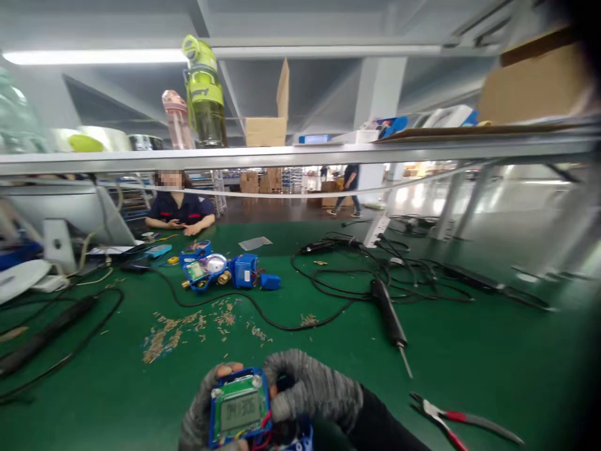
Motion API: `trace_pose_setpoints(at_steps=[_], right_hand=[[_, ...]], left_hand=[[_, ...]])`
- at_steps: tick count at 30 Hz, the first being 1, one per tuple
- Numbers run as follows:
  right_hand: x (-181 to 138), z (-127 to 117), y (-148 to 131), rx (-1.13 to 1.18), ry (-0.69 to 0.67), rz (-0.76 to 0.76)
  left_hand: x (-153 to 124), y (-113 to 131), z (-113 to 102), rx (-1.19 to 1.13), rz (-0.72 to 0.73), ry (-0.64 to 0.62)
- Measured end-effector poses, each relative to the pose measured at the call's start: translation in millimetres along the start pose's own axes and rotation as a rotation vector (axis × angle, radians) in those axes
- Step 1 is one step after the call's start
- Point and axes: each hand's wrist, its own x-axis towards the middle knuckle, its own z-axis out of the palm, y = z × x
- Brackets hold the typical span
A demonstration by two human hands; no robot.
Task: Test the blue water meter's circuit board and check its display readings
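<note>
Gloved fingers point(220, 373) of left hand point(200, 410) curling around left edge of blue meter module point(239, 410), gripping it; right hand point(310, 391) fingers bending, pressing onto module's right side; module sitting low, centre, display facing up; red-handled pliers point(462, 423) lying right on green mat point(493, 351); soldering iron point(389, 316) resting beyond.

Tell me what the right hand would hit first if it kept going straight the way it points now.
The right hand points leftward and is already against the blue meter unit, which the left hand grips from the other side. So it would probably meet that unit first, though depth is unclear.
</note>
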Motion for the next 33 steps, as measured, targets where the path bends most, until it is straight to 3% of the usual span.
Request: trace_pose_setpoints(at_steps=[9, 15, 21, 28, 33], right_hand=[[-17, 32, -52, 0.056, -0.343, -0.095], [-17, 48, -52, 0.183, -0.281, -0.074], [-18, 46, -54, 0.188, -0.328, -0.068], [-18, 30, -58, 0.092, -0.368, -0.072], [-16, 14, -43, 0.085, -0.328, -0.150]], left_hand=[[13, -2, 1, -0.045, -0.086, -0.135], [-2, -3, 23, -0.166, -0.048, -0.095], [0, -1, 21, -0.093, -0.018, -0.116], [-3, 5, 19, 0.024, -0.028, -0.116], [-9, 0, 27, 0.051, 0.043, -0.047]])
